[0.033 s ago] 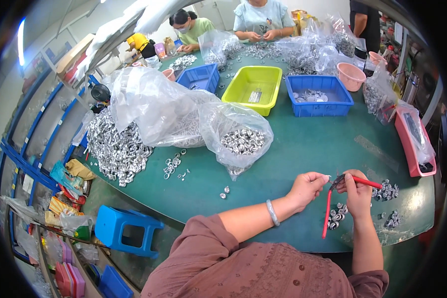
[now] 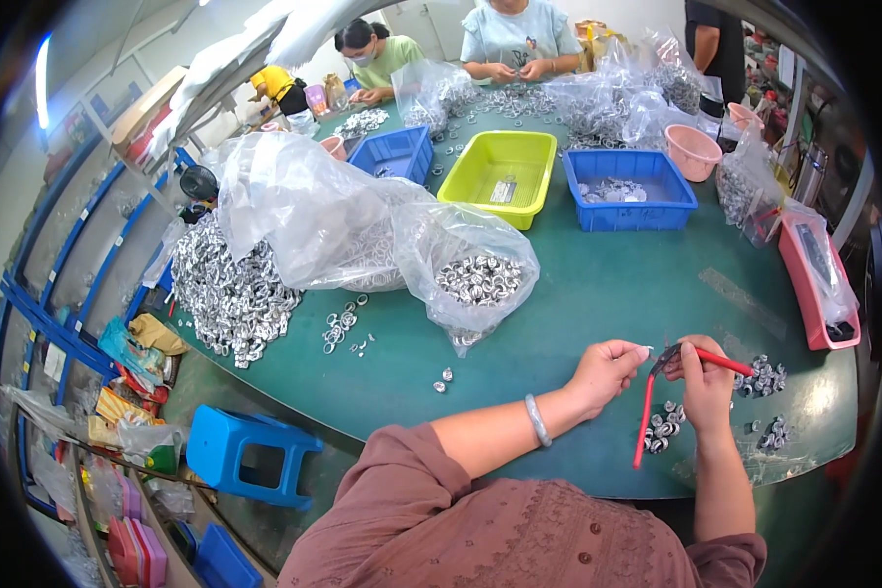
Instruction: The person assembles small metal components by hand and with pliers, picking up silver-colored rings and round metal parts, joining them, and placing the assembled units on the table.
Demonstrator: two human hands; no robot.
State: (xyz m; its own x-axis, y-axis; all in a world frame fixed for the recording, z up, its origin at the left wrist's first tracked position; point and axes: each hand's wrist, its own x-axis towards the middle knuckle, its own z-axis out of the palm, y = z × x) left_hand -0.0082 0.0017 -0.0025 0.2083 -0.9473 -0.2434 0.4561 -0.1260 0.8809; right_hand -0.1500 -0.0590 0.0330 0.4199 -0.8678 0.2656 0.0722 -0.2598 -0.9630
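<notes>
My left hand (image 2: 606, 377), with a pale bangle at its wrist, is closed in a pinch on a small silvery piece (image 2: 650, 350), too small to make out fully. In my right hand (image 2: 706, 389) are red-handled pliers (image 2: 646, 412), their handles spread apart and their dark head close to the left fingertips. Below the pliers lies a small heap of silver rings (image 2: 662, 429). Two more little heaps of metal pieces, a larger one (image 2: 766, 377) and a smaller one (image 2: 775, 433), sit right of my right hand. Two loose pieces (image 2: 441, 386) lie well to the left.
A clear bag of rings (image 2: 480, 284) stands mid-table beside a big silver pile (image 2: 230, 294). Farther back are a yellow-green basket (image 2: 500, 142), a blue bin (image 2: 632, 218) and a pink tub (image 2: 693, 152). A pink tray (image 2: 815, 279) edges the right. Co-workers sit across the table.
The pliers have shifted very slightly, the lower handle's end a touch to the left. Both hands stay in nearly the same place.
</notes>
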